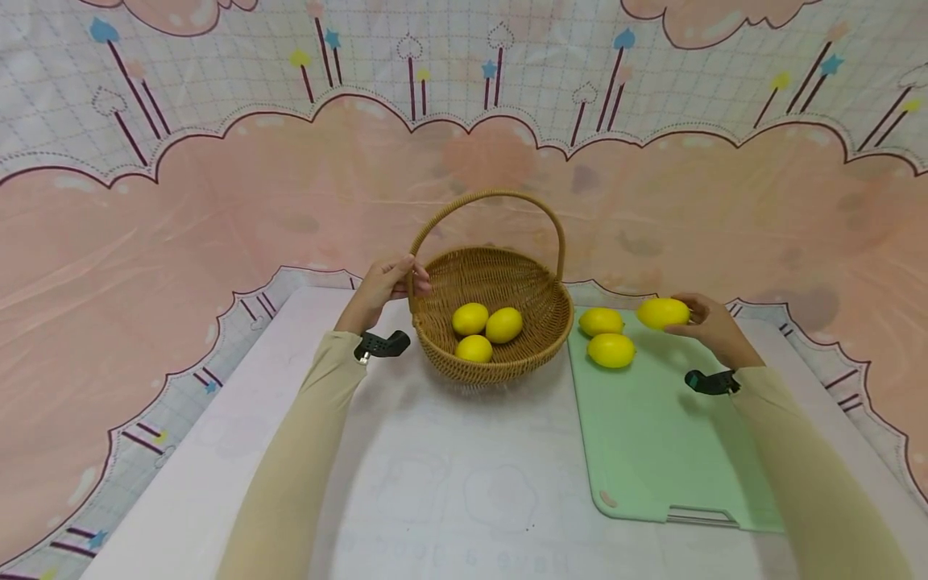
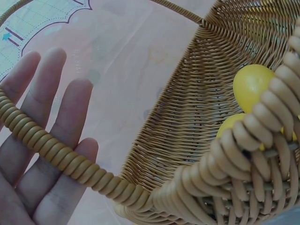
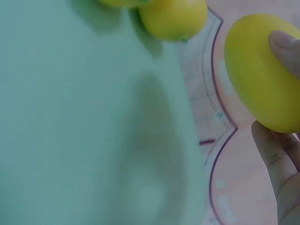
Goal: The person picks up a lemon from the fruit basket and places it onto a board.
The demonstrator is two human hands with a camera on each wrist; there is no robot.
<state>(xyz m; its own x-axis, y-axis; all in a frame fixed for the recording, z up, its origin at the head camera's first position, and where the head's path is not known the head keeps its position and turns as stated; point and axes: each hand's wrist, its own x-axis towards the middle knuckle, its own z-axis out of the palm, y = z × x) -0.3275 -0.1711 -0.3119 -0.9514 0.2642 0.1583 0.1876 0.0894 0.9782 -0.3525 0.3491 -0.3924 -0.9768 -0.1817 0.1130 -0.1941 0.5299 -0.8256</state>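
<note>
Left hand (image 1: 384,286) flat, right hand (image 1: 714,326) pinching

The basket (image 1: 500,322) is woven wicker, light brown, with a rough ribbed surface; its handle (image 1: 487,211) is wrapped in tight coils of the same fibre. The lemons (image 1: 486,326) inside look smooth and a little waxy, like the lemon (image 1: 663,312) on the right. The green board (image 1: 667,435) looks like matt plastic, flat and smooth. The tablecloth (image 1: 181,225) has a printed, slightly glossy film surface. The sleeves (image 1: 297,475) are soft beige cloth.

Yellow lemons (image 1: 487,329), a brown woven basket (image 1: 532,338), a light green cutting board (image 1: 667,451), a pink cloud-pattern cloth (image 1: 217,225).
</note>
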